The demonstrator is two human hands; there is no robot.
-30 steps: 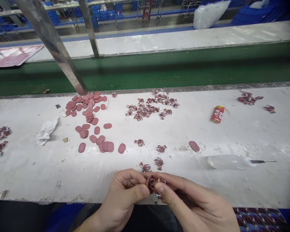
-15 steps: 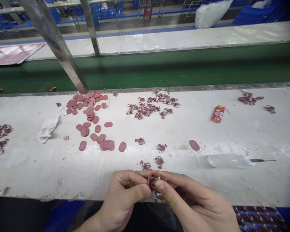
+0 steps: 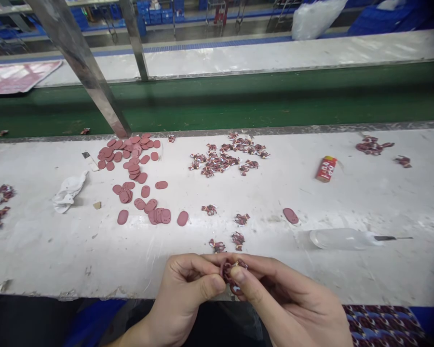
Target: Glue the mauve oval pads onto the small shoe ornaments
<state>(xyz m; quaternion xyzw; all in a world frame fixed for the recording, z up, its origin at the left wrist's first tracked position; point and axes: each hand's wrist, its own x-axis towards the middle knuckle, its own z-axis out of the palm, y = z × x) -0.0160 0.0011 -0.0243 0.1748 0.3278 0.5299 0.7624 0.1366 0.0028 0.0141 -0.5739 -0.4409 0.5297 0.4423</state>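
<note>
My left hand (image 3: 188,294) and my right hand (image 3: 285,299) meet at the table's near edge, thumbs and fingers closed. Between them is a small reddish-brown figurine (image 3: 235,275), partly covered by the fingertips. A curved brown rim, perhaps an oval base, shows by my left fingertips; its full shape is hidden. Just beyond my hands lie loose figurines (image 3: 238,241) of similar brown with light bands. A larger cluster of figurines (image 3: 220,161) is farther back. Many flat oval bases (image 3: 135,168), some with small holes, lie in a spread at left. One separate oval base (image 3: 291,216) is at right.
A clear squeeze bottle (image 3: 342,238) with a needle tip lies at right, near a red box (image 3: 326,168). Crumpled tissue (image 3: 70,193) and a blade (image 3: 90,161) lie left. Behind the white table (image 3: 94,270) run a green belt (image 3: 238,101) and a metal post (image 3: 90,72).
The two small pieces on the green belt have shifted slightly right. My hands keep nearly the same grip on the figurine; the view has moved a little.
</note>
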